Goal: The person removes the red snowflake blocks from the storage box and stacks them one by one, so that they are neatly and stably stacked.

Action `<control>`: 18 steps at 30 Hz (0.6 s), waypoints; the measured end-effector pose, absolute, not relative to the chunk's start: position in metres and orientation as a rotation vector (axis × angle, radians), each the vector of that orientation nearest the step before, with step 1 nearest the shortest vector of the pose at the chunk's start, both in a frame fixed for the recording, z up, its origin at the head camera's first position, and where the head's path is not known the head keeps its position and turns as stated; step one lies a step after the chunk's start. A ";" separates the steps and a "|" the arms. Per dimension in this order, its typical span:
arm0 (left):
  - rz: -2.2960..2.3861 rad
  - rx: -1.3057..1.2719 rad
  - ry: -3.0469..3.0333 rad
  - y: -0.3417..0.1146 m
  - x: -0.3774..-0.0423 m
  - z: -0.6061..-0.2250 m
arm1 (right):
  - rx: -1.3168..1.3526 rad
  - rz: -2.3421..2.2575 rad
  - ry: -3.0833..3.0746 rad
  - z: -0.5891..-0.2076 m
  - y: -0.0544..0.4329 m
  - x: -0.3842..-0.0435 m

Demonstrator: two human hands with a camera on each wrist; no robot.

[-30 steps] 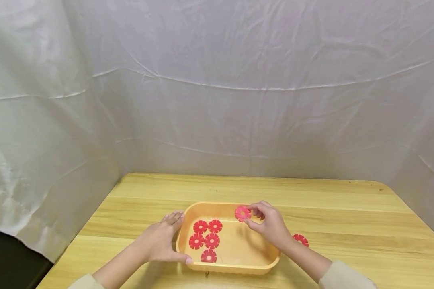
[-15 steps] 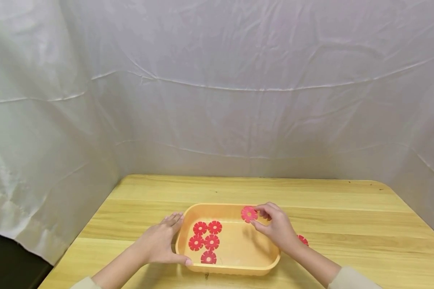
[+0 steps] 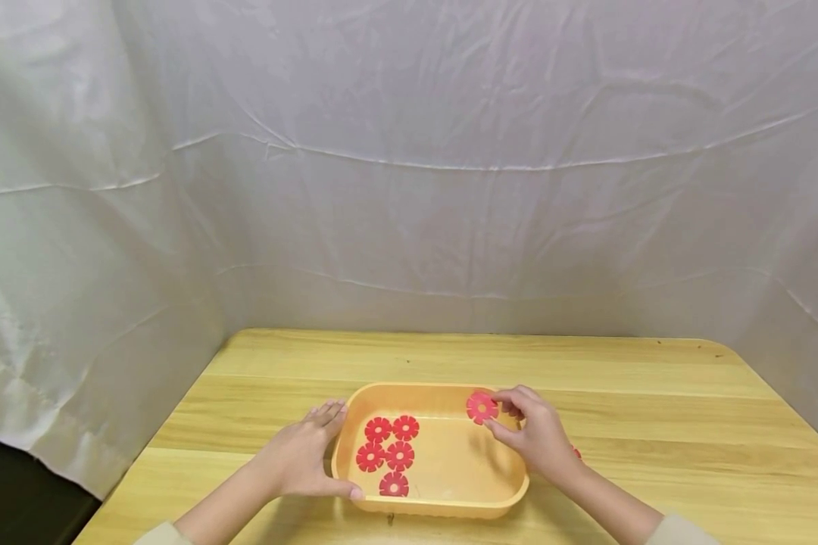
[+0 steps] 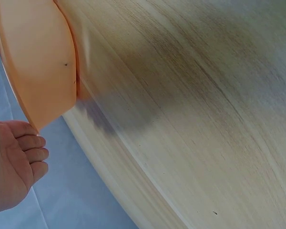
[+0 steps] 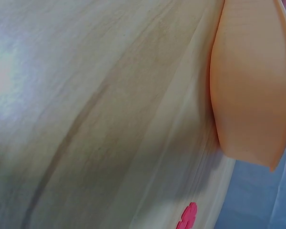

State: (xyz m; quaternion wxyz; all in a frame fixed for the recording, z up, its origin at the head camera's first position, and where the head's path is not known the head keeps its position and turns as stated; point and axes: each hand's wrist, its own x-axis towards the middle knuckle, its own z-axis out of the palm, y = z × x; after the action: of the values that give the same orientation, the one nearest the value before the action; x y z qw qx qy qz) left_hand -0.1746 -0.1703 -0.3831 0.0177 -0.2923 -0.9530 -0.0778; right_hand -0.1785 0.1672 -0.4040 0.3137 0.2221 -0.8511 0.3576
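Observation:
An orange plastic tray (image 3: 453,462) stands on the table. My left hand (image 3: 303,458) holds its left end, thumb at the near corner and fingers along the far side; in the left wrist view the curled fingers (image 4: 35,155) meet the rim. Between thumb and fingertips my right hand (image 3: 538,431) pinches a red flower-shaped slotted disc (image 3: 482,407), raised over the tray's far right part. Several similar red discs (image 3: 399,456) lie flat in the tray's left half.
Another red slotted disc (image 5: 187,216) lies on the table right of the tray, mostly hidden by my right forearm in the head view. The wooden table (image 3: 654,424) is enclosed by a pale grey cloth (image 3: 409,227) at the back and sides.
My right hand has drawn the pinched disc rightward and slightly nearer over the tray. Its forearm now covers more of the disc on the table. My left hand has kept its place.

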 end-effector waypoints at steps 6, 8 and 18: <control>-0.247 -0.907 -2.958 -0.171 -0.175 -0.383 | 0.557 0.932 -2.256 -0.404 0.174 -0.175; -0.253 -0.907 -2.959 -0.170 -0.175 -0.383 | 0.556 0.925 -2.254 -0.404 0.177 -0.175; -0.254 -0.920 -2.961 -0.169 -0.174 -0.381 | 0.504 0.875 -2.268 -0.405 0.189 -0.173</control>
State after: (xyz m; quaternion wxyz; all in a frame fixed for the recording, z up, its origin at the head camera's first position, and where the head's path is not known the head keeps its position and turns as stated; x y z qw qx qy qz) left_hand -0.1735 -0.1690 -0.3807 0.0155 -0.2956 -0.9517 -0.0815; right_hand -0.1725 0.1887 -0.4054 0.3234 0.1921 -0.8645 0.3333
